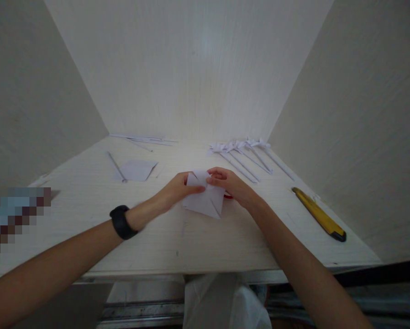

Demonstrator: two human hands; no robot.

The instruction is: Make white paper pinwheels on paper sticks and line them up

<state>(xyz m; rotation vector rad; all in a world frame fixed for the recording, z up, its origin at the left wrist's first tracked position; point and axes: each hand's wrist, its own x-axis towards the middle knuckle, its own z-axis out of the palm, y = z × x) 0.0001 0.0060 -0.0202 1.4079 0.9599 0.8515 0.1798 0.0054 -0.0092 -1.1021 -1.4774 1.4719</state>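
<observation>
Between my two hands is a white sheet of paper [205,203], cut with slits and partly curled at its top edge. My left hand [184,186] grips its left side, thumb lying across the front. From the right, my right hand [227,182] pinches the upper right part between thumb and fingers. A bit of a red object [228,196] shows behind the paper under my right hand; most of it is hidden. Beyond my right hand lie several white paper pinwheels on rolled sticks [239,167].
A yellow utility knife [318,212] lies at the right. Left of my hands are a flat paper piece [136,170] and a rolled paper stick [116,165]. Thin paper sticks [139,138] rest by the back wall [191,82]. Side walls enclose the white tabletop [150,251]. A blurred-out item sits far left.
</observation>
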